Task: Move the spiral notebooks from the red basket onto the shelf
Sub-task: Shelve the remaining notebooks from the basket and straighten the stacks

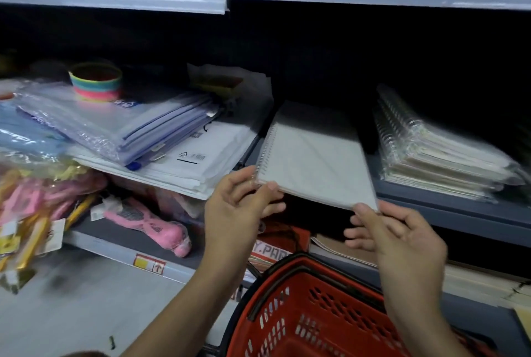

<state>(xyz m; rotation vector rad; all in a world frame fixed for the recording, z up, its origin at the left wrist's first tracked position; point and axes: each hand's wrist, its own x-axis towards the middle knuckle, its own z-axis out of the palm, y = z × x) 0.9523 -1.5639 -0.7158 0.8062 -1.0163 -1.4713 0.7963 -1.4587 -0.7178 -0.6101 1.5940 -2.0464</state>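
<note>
Fingers [270, 188] of both hands pinch the notebook's [313, 155] near corners; keep it level, slide it onto the shelf [448, 210] beside the stack [436, 150].

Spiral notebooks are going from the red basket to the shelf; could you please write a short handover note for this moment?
Left hand and right hand each pinch a near corner of one spiral notebook, which is partly over the shelf.
A notebook stack already lies to its right.
The red basket is below; its contents are out of view.
Left: push this one in, then check the basket.
</note>
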